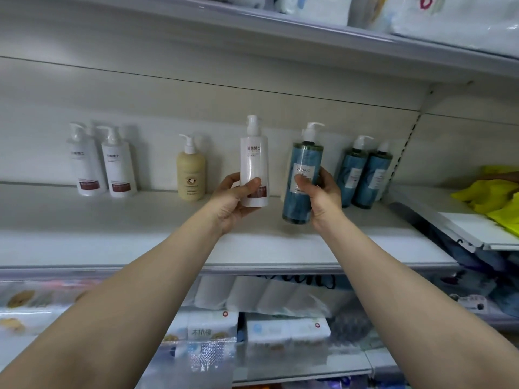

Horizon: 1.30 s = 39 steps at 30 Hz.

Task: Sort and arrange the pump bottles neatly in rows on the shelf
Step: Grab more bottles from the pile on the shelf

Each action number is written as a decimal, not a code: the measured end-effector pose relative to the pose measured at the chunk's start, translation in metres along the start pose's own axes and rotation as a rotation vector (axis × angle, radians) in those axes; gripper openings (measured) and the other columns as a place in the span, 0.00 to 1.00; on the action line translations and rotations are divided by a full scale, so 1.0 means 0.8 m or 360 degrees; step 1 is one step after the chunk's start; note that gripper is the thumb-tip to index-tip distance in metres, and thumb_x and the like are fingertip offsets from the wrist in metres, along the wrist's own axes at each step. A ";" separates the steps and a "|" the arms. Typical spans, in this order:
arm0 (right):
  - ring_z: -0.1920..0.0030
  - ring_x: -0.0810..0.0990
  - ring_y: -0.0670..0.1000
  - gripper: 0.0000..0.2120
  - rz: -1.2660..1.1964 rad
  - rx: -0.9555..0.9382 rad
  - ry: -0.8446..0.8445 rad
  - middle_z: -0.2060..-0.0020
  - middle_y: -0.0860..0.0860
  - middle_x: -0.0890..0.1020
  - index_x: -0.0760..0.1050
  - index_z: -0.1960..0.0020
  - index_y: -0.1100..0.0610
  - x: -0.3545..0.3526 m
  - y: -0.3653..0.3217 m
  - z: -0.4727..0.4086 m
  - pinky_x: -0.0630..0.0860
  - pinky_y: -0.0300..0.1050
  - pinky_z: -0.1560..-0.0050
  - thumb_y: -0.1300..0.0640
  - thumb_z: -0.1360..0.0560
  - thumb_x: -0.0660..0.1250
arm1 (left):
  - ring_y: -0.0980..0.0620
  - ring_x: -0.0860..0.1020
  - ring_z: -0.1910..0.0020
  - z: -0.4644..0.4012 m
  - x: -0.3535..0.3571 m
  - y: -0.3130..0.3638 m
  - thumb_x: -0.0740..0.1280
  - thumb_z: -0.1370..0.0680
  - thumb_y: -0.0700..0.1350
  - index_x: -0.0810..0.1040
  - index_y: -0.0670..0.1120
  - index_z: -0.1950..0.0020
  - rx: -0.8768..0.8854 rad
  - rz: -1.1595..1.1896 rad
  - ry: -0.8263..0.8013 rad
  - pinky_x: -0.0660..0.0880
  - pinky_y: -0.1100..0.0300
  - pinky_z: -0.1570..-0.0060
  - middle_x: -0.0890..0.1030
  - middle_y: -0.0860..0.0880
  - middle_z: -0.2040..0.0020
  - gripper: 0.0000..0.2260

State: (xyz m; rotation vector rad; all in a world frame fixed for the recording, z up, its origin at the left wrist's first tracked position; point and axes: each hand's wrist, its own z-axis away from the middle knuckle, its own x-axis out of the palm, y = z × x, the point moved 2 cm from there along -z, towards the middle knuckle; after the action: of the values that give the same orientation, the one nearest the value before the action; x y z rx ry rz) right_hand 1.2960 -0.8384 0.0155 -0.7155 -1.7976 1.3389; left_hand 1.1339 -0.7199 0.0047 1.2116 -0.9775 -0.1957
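Note:
My left hand (234, 199) grips a white pump bottle (254, 161) with a dark red label, held upright above the white shelf (140, 228). My right hand (320, 196) grips a blue pump bottle (303, 164), also lifted off the shelf and tilted slightly. Two white pump bottles (104, 164) stand side by side at the back left. A cream pump bottle (191, 171) stands alone at the back, left of my hands. Two blue pump bottles (363, 172) stand together at the back right.
A perforated upright (407, 147) ends the shelf on the right; beyond it lies a yellow cloth (494, 197) on a neighbouring shelf. The shelf above (309, 32) carries white packs. Tissue packs (252, 327) fill the shelf below.

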 end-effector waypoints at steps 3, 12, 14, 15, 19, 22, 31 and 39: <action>0.43 0.83 0.54 0.29 -0.0009 0.0018 0.0016 0.42 0.48 0.84 0.76 0.32 0.53 -0.011 0.001 -0.007 0.81 0.60 0.43 0.60 0.31 0.80 | 0.42 0.81 0.46 -0.001 0.011 -0.004 0.77 0.35 0.40 0.74 0.44 0.37 0.0007 -0.0015 -0.0012 0.80 0.41 0.46 0.83 0.43 0.47 0.27; 0.47 0.81 0.46 0.20 0.0144 -0.0078 0.0072 0.49 0.41 0.83 0.76 0.37 0.50 -0.037 -0.004 -0.038 0.80 0.54 0.43 0.58 0.27 0.77 | 0.41 0.82 0.43 -0.020 0.032 -0.012 0.78 0.37 0.41 0.73 0.43 0.32 0.0000 -0.0007 -0.0025 0.79 0.41 0.43 0.82 0.40 0.42 0.33; 0.47 0.81 0.47 0.20 0.0177 -0.0082 0.0082 0.50 0.39 0.81 0.76 0.37 0.49 -0.042 -0.003 -0.046 0.80 0.53 0.43 0.57 0.26 0.76 | 0.41 0.82 0.43 -0.025 0.033 -0.014 0.78 0.35 0.40 0.73 0.43 0.32 -0.0009 -0.0009 -0.0022 0.79 0.42 0.43 0.82 0.40 0.42 0.33; 0.46 0.81 0.48 0.20 0.0182 -0.0074 0.0085 0.50 0.39 0.81 0.75 0.36 0.49 -0.044 -0.001 -0.050 0.80 0.54 0.43 0.57 0.26 0.75 | 0.41 0.82 0.43 -0.029 0.033 -0.014 0.77 0.34 0.40 0.72 0.43 0.32 -0.0010 -0.0012 -0.0019 0.79 0.42 0.43 0.82 0.40 0.42 0.31; 0.40 0.80 0.51 0.21 0.0199 -0.0058 0.0110 0.43 0.43 0.81 0.75 0.33 0.49 -0.053 0.010 -0.069 0.79 0.55 0.40 0.56 0.25 0.74 | 0.41 0.82 0.44 -0.043 0.034 -0.016 0.75 0.29 0.39 0.72 0.43 0.32 -0.0002 -0.0007 -0.0014 0.80 0.43 0.43 0.82 0.40 0.42 0.26; 0.35 0.78 0.52 0.24 0.0245 -0.0077 0.0118 0.36 0.46 0.80 0.73 0.29 0.50 -0.056 0.017 -0.084 0.76 0.58 0.35 0.55 0.24 0.73 | 0.41 0.82 0.44 -0.052 0.037 -0.018 0.75 0.30 0.39 0.72 0.44 0.31 -0.0004 0.0003 -0.0029 0.78 0.41 0.41 0.81 0.40 0.41 0.28; 0.30 0.74 0.51 0.27 0.0287 -0.0090 -0.0007 0.30 0.47 0.76 0.68 0.25 0.50 -0.073 0.040 -0.106 0.71 0.55 0.29 0.58 0.22 0.71 | 0.40 0.80 0.40 -0.070 0.041 -0.035 0.75 0.32 0.39 0.70 0.43 0.30 -0.0010 -0.0022 -0.0055 0.78 0.43 0.41 0.81 0.39 0.39 0.31; 0.31 0.72 0.47 0.27 0.0451 -0.0198 -0.0176 0.29 0.46 0.74 0.67 0.24 0.50 -0.083 0.040 -0.116 0.70 0.49 0.31 0.55 0.21 0.70 | 0.40 0.80 0.39 -0.087 0.056 -0.044 0.72 0.26 0.37 0.70 0.43 0.30 -0.0021 0.0002 -0.0070 0.78 0.42 0.40 0.79 0.40 0.38 0.25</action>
State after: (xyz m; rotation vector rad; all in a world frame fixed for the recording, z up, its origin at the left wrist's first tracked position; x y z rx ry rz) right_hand 1.4098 -0.8335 -0.0173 -1.0114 -1.9346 1.4827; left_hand 1.2229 -0.7126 -0.0029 1.1989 -1.0137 -0.2285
